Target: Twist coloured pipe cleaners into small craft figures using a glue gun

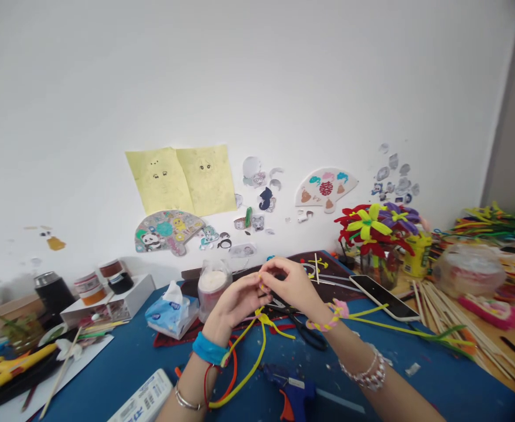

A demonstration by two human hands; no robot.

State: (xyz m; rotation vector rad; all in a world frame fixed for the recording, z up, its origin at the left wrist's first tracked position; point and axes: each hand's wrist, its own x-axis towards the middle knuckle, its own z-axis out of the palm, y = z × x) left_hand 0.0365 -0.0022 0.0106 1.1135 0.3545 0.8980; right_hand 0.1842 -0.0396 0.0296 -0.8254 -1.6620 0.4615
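Both my hands meet above the middle of the blue table mat. My left hand (242,298), a blue band on its wrist, is closed with its fingertips against those of my right hand (293,284). A bit of yellow pipe cleaner shows between the pinched fingertips, mostly hidden by the fingers. Just below them is a knotted bunch of yellow pipe cleaner (262,318), with long stems curving down by my left wrist. Beneath my right hand lie dark-handled pliers (312,337). Nearer to me rests a blue glue gun (293,391) with an orange trigger.
A tissue pack (171,313) and a lidded cup (213,287) stand left of my hands. To the right are a phone (384,297), pipe-cleaner flowers (369,225) and wooden sticks (454,328). A white box (145,398) lies at the front. The wall rises behind.
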